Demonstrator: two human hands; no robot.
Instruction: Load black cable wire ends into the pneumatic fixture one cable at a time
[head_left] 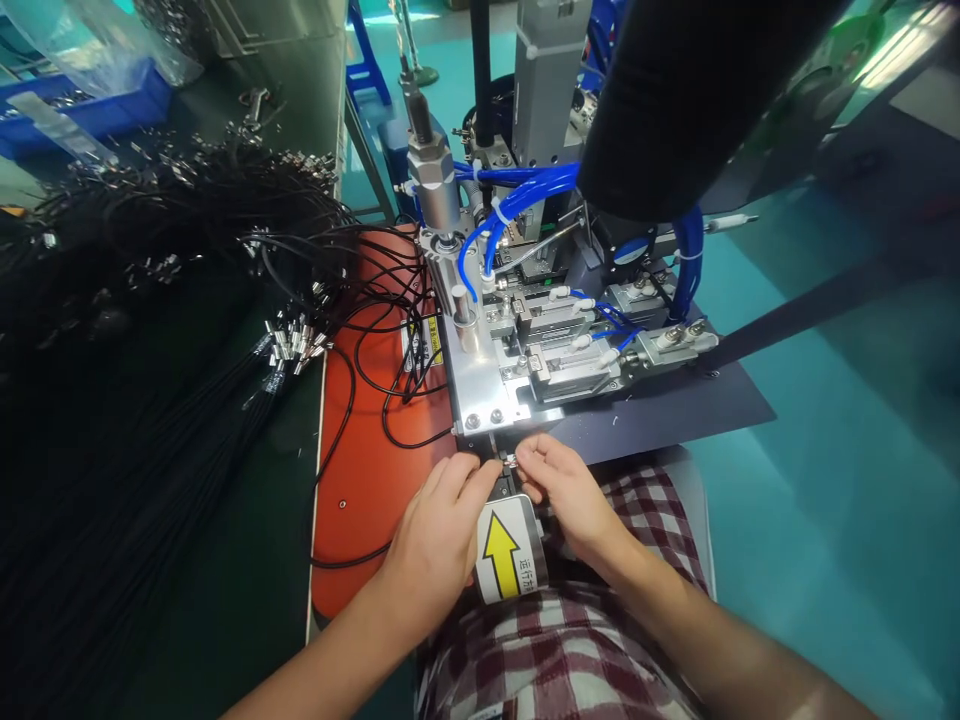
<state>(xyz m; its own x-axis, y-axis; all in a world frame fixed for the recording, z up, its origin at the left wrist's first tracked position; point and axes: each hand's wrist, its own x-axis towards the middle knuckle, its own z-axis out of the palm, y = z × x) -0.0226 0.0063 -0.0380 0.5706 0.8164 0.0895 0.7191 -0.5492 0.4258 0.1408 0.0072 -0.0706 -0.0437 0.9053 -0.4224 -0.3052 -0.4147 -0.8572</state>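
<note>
My left hand [439, 530] and my right hand [562, 490] meet at the front edge of a small pneumatic machine [525, 340]. Between their fingertips is a small metal end piece [510, 461] on a thin black cord [352, 555]. My left fingers pinch the cord just left of the piece and my right fingers pinch the piece itself. Right below the hands sits a white label with a yellow arrow [504, 552] pointing at the machine.
A big pile of black cords with metal tips [187, 260] covers the table on the left. An orange mat [367, 470] lies under loose cords. Blue air hoses [517, 200] run over the machine. A blue bin [82, 105] stands far left.
</note>
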